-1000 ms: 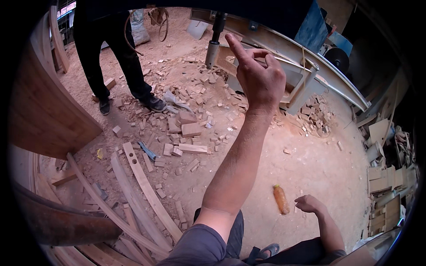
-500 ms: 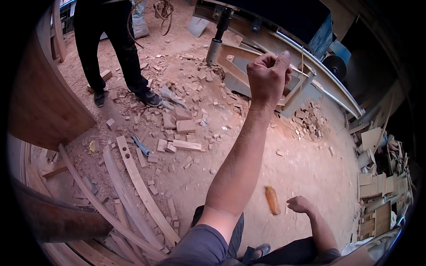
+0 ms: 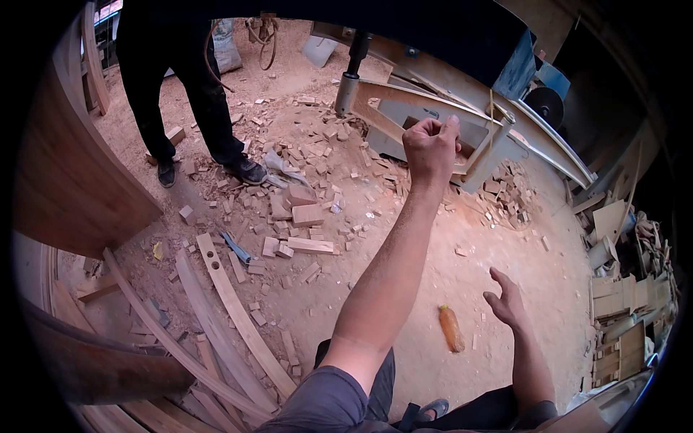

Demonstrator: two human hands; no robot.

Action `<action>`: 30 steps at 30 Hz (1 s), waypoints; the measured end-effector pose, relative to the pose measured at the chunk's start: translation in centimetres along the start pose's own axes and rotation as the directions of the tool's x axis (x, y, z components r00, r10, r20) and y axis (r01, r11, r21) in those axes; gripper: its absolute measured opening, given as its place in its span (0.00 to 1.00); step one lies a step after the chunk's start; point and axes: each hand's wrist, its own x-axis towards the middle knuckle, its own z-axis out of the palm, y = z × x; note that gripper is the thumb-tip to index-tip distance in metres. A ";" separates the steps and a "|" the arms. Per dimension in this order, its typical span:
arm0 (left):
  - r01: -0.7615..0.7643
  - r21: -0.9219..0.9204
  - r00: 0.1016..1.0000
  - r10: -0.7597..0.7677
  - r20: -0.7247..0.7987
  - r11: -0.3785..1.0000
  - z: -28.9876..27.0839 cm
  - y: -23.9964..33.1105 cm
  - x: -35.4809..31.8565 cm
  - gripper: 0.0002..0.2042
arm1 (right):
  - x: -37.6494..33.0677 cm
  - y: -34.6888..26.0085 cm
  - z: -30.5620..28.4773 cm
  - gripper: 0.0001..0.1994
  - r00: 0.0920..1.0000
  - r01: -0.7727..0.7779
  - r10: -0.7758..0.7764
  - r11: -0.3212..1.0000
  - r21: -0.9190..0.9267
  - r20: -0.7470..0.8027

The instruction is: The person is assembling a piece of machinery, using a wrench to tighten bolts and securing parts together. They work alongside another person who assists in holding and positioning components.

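Observation:
My left hand is raised far out at the end of the outstretched arm, its fingers curled and the thumb pressed against them. Whatever it may hold is hidden. It appears in front of a pale metal frame belonging to a large dark-topped machine; whether it touches the frame I cannot tell. Lower and further right, my right hand hangs over the dusty floor, thumb and fingers apart, with nothing in it. An orange-brown plastic bottle lies on the floor to the left of that hand.
Wood offcuts litter the sawdust-covered floor. Long curved wooden strips lie at lower left, below a large curved wooden panel. A person in dark trousers stands at upper left. Scrap wood is piled along the right.
My right hand has risen away from beside the bottle, and its fingers have spread. My left hand sits slightly lower in the picture, still closed. The whole view has shifted a little.

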 end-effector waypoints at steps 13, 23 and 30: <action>-0.043 -0.458 0.964 -0.084 -0.253 0.888 -7.7 1.1 3.7 0.03 | 14.9 -28.5 -16.1 0.54 0.134 0.538 -0.888 0.437 -0.721 -0.439; 0.008 -0.235 0.954 -0.078 -0.291 0.972 -15.9 0.8 4.7 0.46 | 18.2 -31.1 -12.9 0.34 0.051 0.304 -0.617 0.758 -0.577 -0.785; -0.037 -0.024 0.993 0.040 0.108 0.999 -14.1 2.5 9.0 0.35 | 18.5 -35.2 -12.9 0.22 -0.192 0.659 -0.728 0.402 -0.636 -0.658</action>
